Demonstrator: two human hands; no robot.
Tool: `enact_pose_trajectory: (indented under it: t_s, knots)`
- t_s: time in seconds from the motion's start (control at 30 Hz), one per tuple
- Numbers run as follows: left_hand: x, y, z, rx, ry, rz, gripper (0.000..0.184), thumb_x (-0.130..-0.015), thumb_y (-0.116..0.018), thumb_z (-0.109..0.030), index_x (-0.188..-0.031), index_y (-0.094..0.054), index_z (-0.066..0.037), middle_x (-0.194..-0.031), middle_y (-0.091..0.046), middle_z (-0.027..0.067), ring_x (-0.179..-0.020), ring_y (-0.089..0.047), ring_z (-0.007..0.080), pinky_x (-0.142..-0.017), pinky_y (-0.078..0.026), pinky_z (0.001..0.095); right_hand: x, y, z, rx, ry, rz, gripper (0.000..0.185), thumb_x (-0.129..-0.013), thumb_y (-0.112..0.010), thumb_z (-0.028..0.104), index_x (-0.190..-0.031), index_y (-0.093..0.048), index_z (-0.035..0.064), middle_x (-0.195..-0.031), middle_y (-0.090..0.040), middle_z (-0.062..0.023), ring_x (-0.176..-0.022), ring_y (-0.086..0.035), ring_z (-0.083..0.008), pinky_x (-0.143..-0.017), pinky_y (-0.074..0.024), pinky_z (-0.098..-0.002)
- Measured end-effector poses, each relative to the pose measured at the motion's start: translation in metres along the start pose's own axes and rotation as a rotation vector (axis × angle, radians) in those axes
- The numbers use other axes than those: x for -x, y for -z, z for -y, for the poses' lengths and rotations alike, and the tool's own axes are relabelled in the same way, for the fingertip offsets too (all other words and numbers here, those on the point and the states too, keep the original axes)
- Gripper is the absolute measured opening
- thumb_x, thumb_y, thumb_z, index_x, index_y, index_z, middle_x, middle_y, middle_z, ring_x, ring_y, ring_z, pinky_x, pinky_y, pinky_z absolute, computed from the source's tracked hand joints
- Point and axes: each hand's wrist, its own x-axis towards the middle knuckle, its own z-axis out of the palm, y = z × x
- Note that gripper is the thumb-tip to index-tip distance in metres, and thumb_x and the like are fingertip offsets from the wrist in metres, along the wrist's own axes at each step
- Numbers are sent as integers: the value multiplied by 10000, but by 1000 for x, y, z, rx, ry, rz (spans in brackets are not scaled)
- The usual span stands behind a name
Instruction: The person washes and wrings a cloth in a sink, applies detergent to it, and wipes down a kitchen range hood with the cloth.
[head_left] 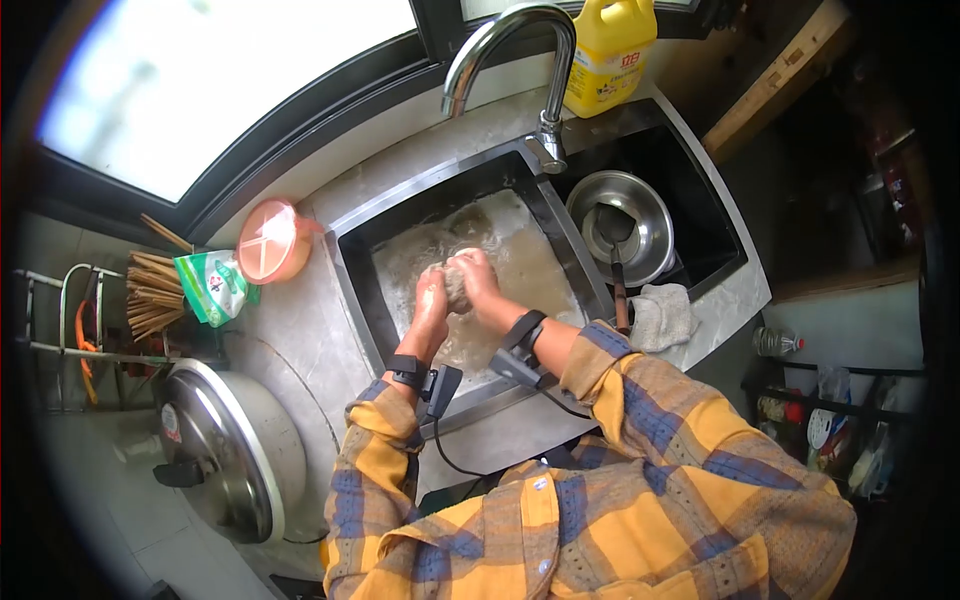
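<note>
Both hands are together over the left sink basin (362,290), which holds cloudy, greyish-brown water. Between them is a wet, bunched-up greyish cloth (458,292), mostly covered by the fingers. My left hand (432,292) grips it from the left, with fingers curled. On the other side, my right hand (478,276) is closed around it too. Foam and ripples show on the water around the hands. Each wrist wears a black strap with a small device and a cable.
A chrome faucet (553,120) rises behind the basin, beside a yellow detergent jug (610,55). The right basin holds a metal bowl (655,215) with a ladle (615,228). A folded towel (663,318) lies on the right rim. Leftward stand a lidded pot (270,440), chopsticks (152,295) and an orange-lidded container (270,242).
</note>
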Motion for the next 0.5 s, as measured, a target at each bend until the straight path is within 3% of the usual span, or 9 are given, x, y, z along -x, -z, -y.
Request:
enact_pose_trajectory:
  t_s: [0.03, 0.07, 0.1, 0.13, 0.2, 0.3, 0.33, 0.4, 0.5]
  knots:
    - [6, -3, 1, -37, -59, 12, 313, -895, -411, -264, -1151, -474, -94, -1020, -545, 75, -881, -559, 188, -745, -465, 323, 5, 2, 13, -313, -231, 13, 237, -789, -610, 276, -975, -572, 134, -860, -613, -46, -825, -573, -178, -731, -472, -363]
    - [15, -8, -5, -77, -118, 26, 344, -902, -404, -279, -1196, -452, -106, -1057, -539, 80, -917, -559, 193, -770, -461, 321, 11, 10, 28, -545, -425, 125, 233, -799, -596, 308, -961, -565, 143, -864, -610, -67, -839, -577, -201, -754, -478, -372]
    - [25, -7, -14, -184, -111, 134, 406, -900, -405, -276, -1277, -392, -124, -1173, -479, 116, -1074, -483, 224, -895, -403, 368, 6, 18, 23, -658, -512, 323, 294, -818, -584, 318, -1046, -511, 147, -988, -568, -77, -925, -555, -217, -788, -470, -387]
    - [14, -2, 0, -607, -454, -1, 414, -905, -415, -307, -1275, -396, -121, -1226, -434, 161, -1148, -420, 267, -965, -330, 401, 1, 23, 17, -764, -596, 524, 363, -836, -572, 327, -1131, -458, 150, -1113, -525, -87, -1012, -534, -233, -823, -461, -402]
    - [18, -11, 5, -941, -725, -155, 429, -897, -451, -313, -1264, -400, -97, -1248, -410, 194, -1190, -360, 307, -987, -291, 386, 6, 19, 24, -778, -621, 520, 378, -852, -546, 380, -1119, -465, 126, -1105, -536, -103, -1004, -546, -257, -842, -459, -412]
    - [53, -17, -20, -958, -1009, -42, 380, -868, -492, -273, -1177, -447, -56, -1165, -462, 177, -1102, -418, 328, -944, -322, 395, 12, 16, 35, -780, -702, 434, 422, -871, -505, 437, -1092, -476, 79, -1119, -543, -132, -991, -559, -277, -871, -451, -428]
    - [59, -16, -26, -1010, -972, -52, 360, -848, -511, -264, -1138, -461, -57, -1113, -474, 165, -1060, -431, 326, -916, -329, 412, 17, 14, 39, -776, -741, 392, 441, -877, -491, 452, -1082, -480, 61, -1128, -543, -143, -987, -561, -280, -882, -447, -434]
    - [66, -16, -35, -1109, -897, -72, 321, -808, -548, -245, -1061, -489, -58, -1009, -498, 142, -975, -457, 322, -861, -344, 447, 29, 10, 42, -727, -710, 403, 358, -905, -432, 376, -991, -529, 43, -1078, -584, -140, -976, -571, -261, -895, -444, -419]
    - [67, -16, -38, -1099, -995, -80, 196, -803, -526, -182, -925, -500, -30, -902, -519, 136, -890, -492, 315, -796, -378, 428, 32, 6, 34, -737, -634, 499, 273, -909, -385, 259, -878, -571, 62, -964, -632, -111, -918, -594, -234, -862, -459, -391]
